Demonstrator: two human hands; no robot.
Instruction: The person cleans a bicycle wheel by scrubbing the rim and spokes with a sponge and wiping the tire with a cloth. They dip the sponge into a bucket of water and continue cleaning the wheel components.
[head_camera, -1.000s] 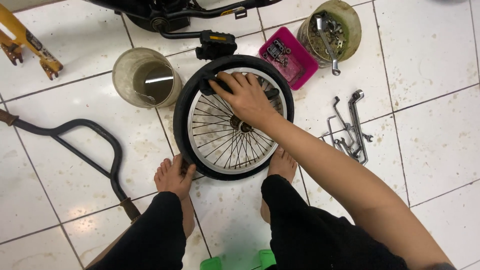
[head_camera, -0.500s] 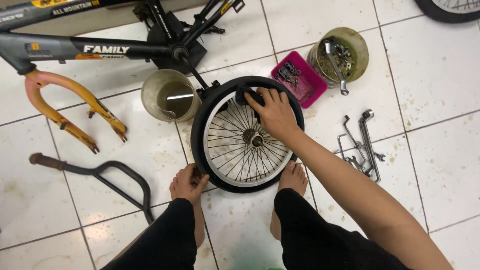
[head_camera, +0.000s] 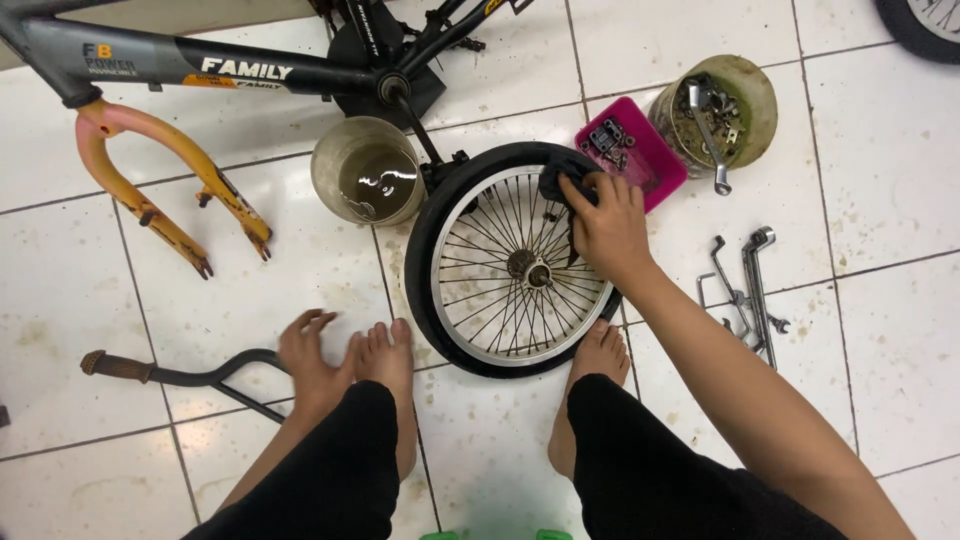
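Clamped on a dark rag (head_camera: 556, 180), the right hand (head_camera: 608, 228) pressed it against the far-right rim of the small bicycle wheel (head_camera: 515, 262), fingers curled over the cloth, knuckles up. That wheel lay flat on the white tiled floor (head_camera: 880, 330), black tyre around silver spokes, hub in the middle, tucked between the person's two bare feet at its near edge. And over on the left, the left hand (head_camera: 310, 352) was open, fingers spread, resting on the tile just beside the left foot (head_camera: 390, 380), gripping nothing.

Just left of the wheel's far side stood a clear plastic tub (head_camera: 366, 170) of murky liquid, nearly touching the tyre. Far right of the wheel sat a pink tray (head_camera: 652, 178) with small metal parts in it, and right beside that a round tub (head_camera: 745, 95) full of hardware, a spanner sticking out over its rim. Off to the right, a cluster of wrenches (head_camera: 748, 285) lay loose on the tiles, well apart from the wheel.

Along the far edge stretched a dark bicycle frame (head_camera: 200, 65), with an orange fork (head_camera: 160, 190) hanging from its left end. Near left, a black curved handlebar (head_camera: 180, 378) with a brown grip lay on the floor, its bend reaching close to the left hand.
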